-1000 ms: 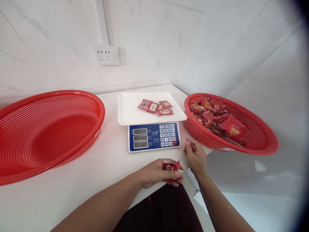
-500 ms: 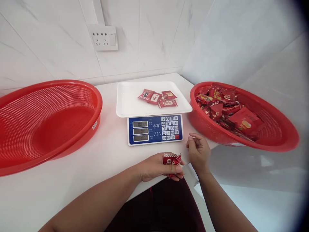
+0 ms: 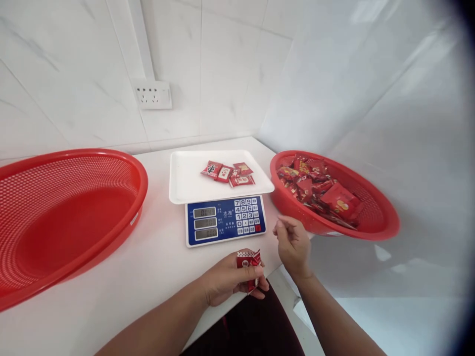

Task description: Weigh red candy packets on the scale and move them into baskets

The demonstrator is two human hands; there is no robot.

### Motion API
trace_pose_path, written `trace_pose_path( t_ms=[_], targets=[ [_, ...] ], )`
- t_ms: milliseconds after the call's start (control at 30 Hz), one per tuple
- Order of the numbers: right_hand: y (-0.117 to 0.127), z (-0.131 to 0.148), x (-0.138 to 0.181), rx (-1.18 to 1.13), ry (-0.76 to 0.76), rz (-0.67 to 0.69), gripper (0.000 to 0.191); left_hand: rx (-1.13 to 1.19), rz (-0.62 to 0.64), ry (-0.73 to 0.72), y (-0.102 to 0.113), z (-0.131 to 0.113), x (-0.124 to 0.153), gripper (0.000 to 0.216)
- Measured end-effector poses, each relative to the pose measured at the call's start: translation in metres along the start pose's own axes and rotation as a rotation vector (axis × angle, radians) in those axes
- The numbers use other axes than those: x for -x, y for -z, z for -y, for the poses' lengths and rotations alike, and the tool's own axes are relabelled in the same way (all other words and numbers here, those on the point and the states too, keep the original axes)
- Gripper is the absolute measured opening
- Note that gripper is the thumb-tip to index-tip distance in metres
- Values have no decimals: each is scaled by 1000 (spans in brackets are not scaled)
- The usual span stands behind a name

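Left hand [image 3: 226,279] clenched on small red foil snack packets [image 3: 248,261] at white desk [image 3: 148,277] edge, right hand [image 3: 293,242] loosely curled and holding nothing just beside them, nearer the red mesh plastic basket [image 3: 371,232] of packets, white-trayed digital scale [image 3: 222,198] straight ahead.

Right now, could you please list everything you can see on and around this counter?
Empty basket: one, red, counter's left side.
Scale: one, blue panel, centre.
Scale tray: one, white, atop the scale.
Packets on the tray: about four, red.
Full basket: one, red, right, overhanging the counter edge.
Packets in the basket: many, red.
Wall socket: one, white, tiled wall.
Counter: white.
Left hand: holds a small red packet.
Right hand: no object visible in it, near the full basket.
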State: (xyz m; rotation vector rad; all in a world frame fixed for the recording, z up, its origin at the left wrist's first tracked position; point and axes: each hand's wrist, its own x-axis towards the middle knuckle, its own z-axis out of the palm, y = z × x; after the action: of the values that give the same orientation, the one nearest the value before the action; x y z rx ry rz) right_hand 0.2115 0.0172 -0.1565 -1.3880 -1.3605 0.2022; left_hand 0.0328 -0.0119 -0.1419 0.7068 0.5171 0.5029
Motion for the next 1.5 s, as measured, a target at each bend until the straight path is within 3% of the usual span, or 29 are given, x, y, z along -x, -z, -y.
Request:
trace_pose_path(
  t_ms=[100,200,333,433,567,700,833,967,1133,1300,1500],
  targets=[
    [-5,27,-43,88,163,126,26,-4,8,-12,1,0,-1,31],
    [-21,50,-89,232,305,374,42,-3,7,-14,1,-1,0,31],
    [-56,55,-130,492,288,733,72,5,-22,-17,-1,-1,1,33],
    [-80,51,-143,582,267,866,78,13,-28,-28,-1,0,0,37],
    [-97,51,-149,611,358,866,68,26,-26,-34,1,2,-3,36],
    [-102,55,-147,604,518,754,45,25,1,-51,5,6,-7,33],
    [-104,58,-148,760,606,665,38,20,3,-52,6,8,-8,34],
    [-103,58,-154,826,582,579,36,10,-6,-40,6,9,-9,38],
    [-103,65,-161,543,437,435,38,24,6,-48,8,13,-13,40],
    [-124,106,-156,172,246,310,43,28,31,-47,8,12,-14,42],
    [-179,198,-117,-151,277,631,45,29,34,-59,8,12,-13,40]
  ],
)
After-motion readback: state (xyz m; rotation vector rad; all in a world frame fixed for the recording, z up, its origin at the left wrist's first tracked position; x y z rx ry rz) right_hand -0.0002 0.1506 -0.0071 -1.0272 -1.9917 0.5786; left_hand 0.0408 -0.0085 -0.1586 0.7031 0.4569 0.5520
